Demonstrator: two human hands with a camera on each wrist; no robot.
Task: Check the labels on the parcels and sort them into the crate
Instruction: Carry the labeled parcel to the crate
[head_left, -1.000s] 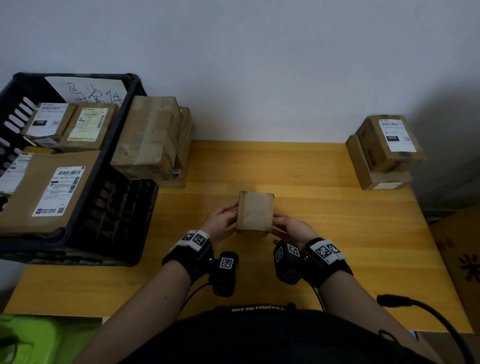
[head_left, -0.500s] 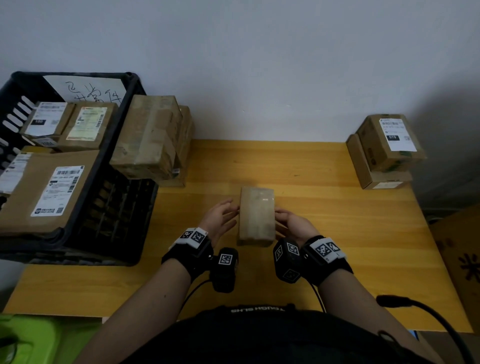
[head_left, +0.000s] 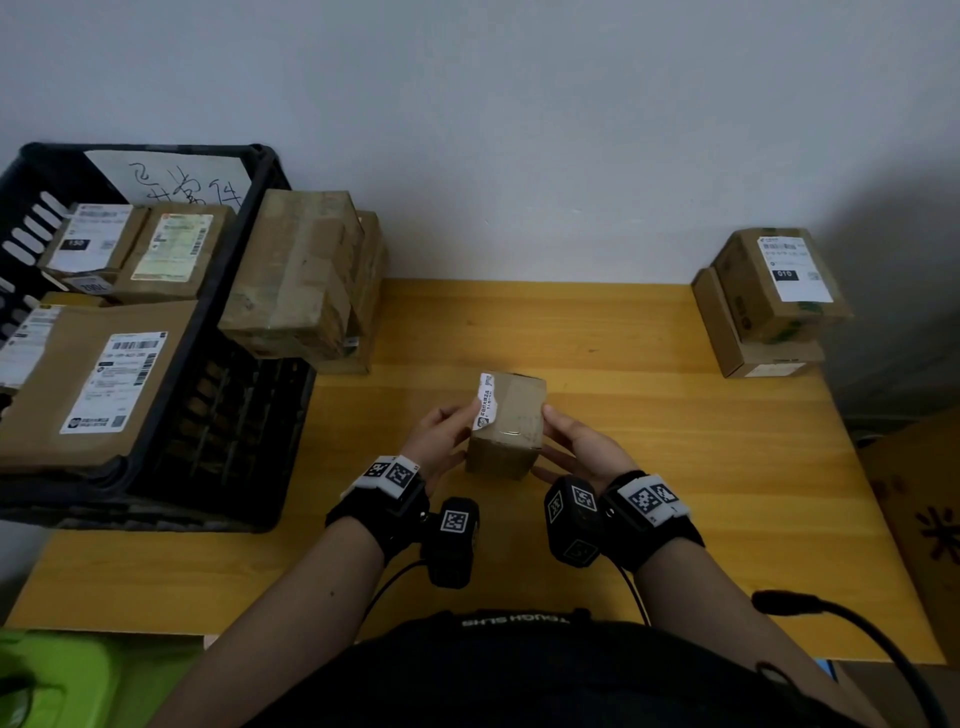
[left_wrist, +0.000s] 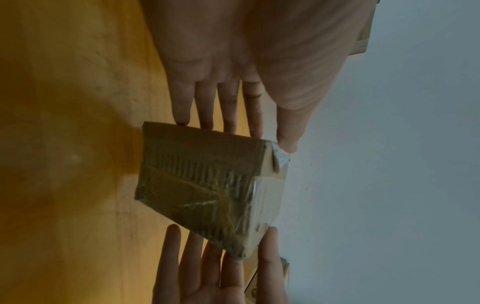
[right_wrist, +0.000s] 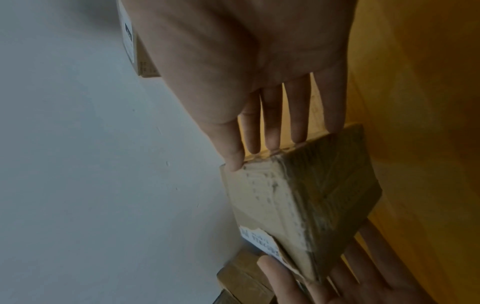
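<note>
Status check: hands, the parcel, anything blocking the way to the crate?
Left hand and right hand, fingers straight, press small parcel between them. Torn label faces up. Crate left; stacked boxes beside it.

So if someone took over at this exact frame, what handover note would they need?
Left hand: straight fingers press the left side of the small parcel, thumb by its torn white label.
Right hand: straight fingers press the right side.
The parcel is held between both hands above the table, label edge up.
Done: several labelled parcels lie in the black crate.
Left: read this label and place the parcel, then check the stack beside the crate and the two boxes at far right.
</note>
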